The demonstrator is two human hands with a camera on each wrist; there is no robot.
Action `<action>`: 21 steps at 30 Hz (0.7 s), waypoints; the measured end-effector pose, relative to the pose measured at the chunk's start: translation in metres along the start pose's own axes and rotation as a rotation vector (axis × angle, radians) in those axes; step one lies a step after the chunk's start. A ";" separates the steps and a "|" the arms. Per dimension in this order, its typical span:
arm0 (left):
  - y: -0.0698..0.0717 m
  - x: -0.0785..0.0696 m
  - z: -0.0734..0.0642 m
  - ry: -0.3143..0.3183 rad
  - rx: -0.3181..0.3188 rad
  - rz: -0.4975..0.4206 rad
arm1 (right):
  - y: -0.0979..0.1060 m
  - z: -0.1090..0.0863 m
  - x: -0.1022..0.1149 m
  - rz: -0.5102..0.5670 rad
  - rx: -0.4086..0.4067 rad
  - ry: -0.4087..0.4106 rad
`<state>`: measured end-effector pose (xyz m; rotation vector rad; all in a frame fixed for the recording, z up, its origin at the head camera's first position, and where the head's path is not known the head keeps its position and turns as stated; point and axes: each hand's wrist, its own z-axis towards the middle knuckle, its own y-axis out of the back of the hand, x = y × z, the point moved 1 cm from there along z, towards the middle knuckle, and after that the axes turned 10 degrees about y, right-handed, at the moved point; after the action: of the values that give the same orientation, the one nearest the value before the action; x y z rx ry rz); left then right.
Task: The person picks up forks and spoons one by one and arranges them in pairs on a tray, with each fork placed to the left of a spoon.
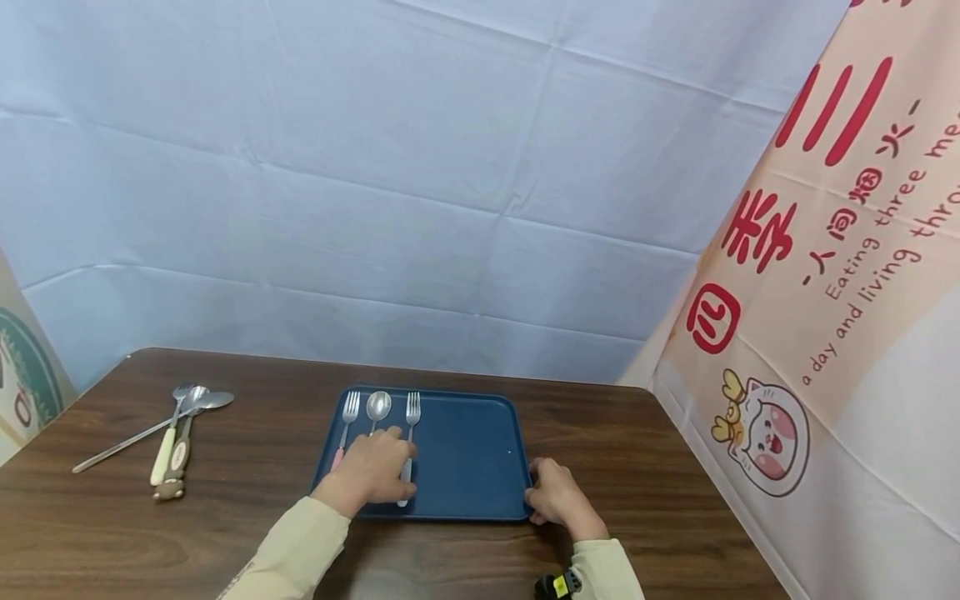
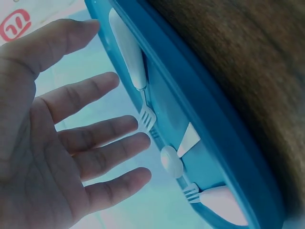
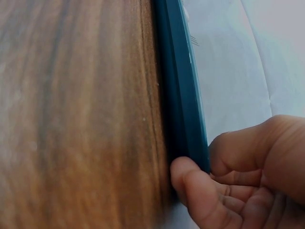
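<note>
Place: I'd call it a curtained-off booth; home or studio, I can't tell.
Backdrop (image 1: 375, 192): pale, creased, hanging.
Right side: printed cloth (image 1: 840, 325), mealtime slogan (image 1: 892, 223), cartoon cat (image 1: 772, 437).
Worktop (image 1: 637, 500): dark wood grain.

Legible print, all on the hanging cloth (image 1: 780, 333) to the right of the blue tray (image 1: 472, 450).
Large red characters: "三" (image 1: 828, 108) up and right of the tray, "季" (image 1: 759, 232) lower, framed "四" (image 1: 713, 318) lowest and closest to it; the framed sign recurs in the left wrist view. Farther right of the tray, smaller: "-人间烟火-" (image 1: 853, 204), "Eating three me…" (image 1: 892, 212), "a day and living thro…" (image 1: 870, 287), both English lines cut by the frame edge. Left of the tray: oval label (image 1: 178, 455) on a brown handle (image 1: 174, 479), too small to read; far left, green roundel (image 1: 30, 367), lettering cut off, illegible.
</note>
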<state>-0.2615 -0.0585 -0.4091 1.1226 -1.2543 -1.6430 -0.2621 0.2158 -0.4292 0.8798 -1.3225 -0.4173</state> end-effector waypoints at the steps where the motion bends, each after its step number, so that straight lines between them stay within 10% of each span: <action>1: 0.000 0.000 0.000 0.001 0.001 -0.004 | 0.000 0.000 0.000 0.001 0.000 0.001; 21: 0.008 0.033 -0.009 0.068 -0.040 -0.030 | 0.001 0.000 0.001 0.008 0.012 -0.004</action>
<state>-0.2630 -0.0938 -0.4090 1.1680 -1.1614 -1.6309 -0.2615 0.2157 -0.4283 0.8839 -1.3330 -0.4057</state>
